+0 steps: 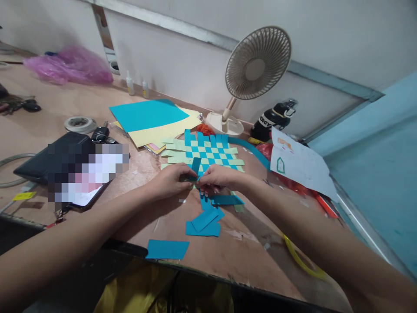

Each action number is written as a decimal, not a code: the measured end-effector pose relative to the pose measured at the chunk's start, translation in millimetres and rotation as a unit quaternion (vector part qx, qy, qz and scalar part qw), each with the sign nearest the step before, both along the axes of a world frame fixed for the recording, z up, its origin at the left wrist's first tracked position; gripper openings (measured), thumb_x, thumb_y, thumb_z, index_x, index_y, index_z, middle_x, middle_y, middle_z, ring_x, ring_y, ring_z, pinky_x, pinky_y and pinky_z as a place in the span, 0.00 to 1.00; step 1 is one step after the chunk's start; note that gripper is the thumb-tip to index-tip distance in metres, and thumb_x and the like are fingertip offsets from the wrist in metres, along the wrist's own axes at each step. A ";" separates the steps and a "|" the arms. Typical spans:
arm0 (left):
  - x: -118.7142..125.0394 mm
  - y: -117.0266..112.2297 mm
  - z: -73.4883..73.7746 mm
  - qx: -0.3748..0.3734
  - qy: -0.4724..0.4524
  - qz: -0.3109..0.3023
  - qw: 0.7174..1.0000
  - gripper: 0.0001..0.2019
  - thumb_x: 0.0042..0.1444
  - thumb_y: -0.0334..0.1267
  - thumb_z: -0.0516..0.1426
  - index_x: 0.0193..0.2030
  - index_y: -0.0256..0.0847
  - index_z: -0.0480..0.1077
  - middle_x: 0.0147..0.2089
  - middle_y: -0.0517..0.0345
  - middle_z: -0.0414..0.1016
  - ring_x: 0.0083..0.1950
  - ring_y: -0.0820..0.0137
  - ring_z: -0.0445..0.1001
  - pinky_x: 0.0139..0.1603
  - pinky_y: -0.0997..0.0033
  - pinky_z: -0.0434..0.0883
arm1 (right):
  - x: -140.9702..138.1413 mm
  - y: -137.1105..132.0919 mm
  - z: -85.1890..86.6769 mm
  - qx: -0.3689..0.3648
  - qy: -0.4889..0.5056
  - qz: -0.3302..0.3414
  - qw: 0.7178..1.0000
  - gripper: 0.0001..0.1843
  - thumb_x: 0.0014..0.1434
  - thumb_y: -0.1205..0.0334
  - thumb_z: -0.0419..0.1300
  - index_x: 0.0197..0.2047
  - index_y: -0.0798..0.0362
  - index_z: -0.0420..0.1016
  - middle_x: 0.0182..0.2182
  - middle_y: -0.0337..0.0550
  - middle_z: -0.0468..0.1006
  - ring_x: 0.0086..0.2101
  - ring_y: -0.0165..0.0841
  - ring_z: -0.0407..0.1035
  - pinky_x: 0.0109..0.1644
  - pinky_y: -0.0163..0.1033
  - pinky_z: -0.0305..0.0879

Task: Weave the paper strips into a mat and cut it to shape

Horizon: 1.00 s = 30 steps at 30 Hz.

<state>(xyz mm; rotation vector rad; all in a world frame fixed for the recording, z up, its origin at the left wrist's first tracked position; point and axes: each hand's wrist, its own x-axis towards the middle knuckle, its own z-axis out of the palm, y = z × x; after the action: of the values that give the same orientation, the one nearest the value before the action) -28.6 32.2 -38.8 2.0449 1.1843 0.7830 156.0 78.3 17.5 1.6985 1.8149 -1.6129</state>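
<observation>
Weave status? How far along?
Done: a blue and pale green paper checkerboard is woven across most of the mat. In hand: the left hand pinches a blue strip at the near edge, with the right hand beside it. Left: loose blue strips lie on the table, unwoven.

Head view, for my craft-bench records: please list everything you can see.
woven paper mat: 1, blue and pale green, middle of bench
upright blue strip: 1, blue, at mat's near edge
loose blue strips: several, blue, below the hands
blue card: 1, blue, on yellow paper
yellow paper: some sheets, pale yellow, behind mat
desk fan: 1, beige, by wall
small bottles: 2, white, by wall
plastic bag: 1, pink, back left
tape roll: 1, white, left
drawn-on paper: 1, white, right
left hand: 1, at upright strip
right hand: 1, at mat's near edge
</observation>
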 end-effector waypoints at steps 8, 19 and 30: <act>1.2 1.3 -3.1 0.002 0.001 -0.006 1.000 0.12 0.55 0.35 0.60 0.46 0.45 0.77 0.46 0.53 0.78 0.48 0.61 0.76 0.50 0.62 0.71 | 1.5 -2.3 7.2 -0.017 0.013 -0.006 1.000 0.14 0.55 0.67 0.64 0.18 0.57 0.74 0.15 0.40 0.75 0.14 0.21 0.59 0.17 0.27 0.55; 2.3 -1.7 2.2 0.005 0.025 0.005 1.000 0.12 0.54 0.32 0.59 0.45 0.44 0.77 0.46 0.52 0.78 0.48 0.61 0.76 0.49 0.61 0.71 | 12.5 3.6 7.2 -0.053 0.033 -0.003 0.998 0.16 0.56 0.57 0.67 0.22 0.58 0.76 0.21 0.41 0.78 0.15 0.19 0.61 0.17 0.26 0.51; 2.2 0.2 -0.5 0.006 0.017 0.004 1.000 0.13 0.54 0.32 0.60 0.46 0.43 0.77 0.46 0.52 0.78 0.48 0.60 0.76 0.49 0.61 0.72 | 42.4 -48.1 -12.5 0.530 -0.015 0.229 0.816 0.24 0.68 0.47 0.52 0.56 0.54 0.76 0.48 0.56 0.78 0.45 0.44 0.72 0.46 0.46 0.66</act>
<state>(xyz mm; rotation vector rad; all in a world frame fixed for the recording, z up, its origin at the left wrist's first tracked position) -26.4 32.5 -39.3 2.0714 1.2099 0.7627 198.4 30.3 5.0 1.2801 3.0648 -0.3025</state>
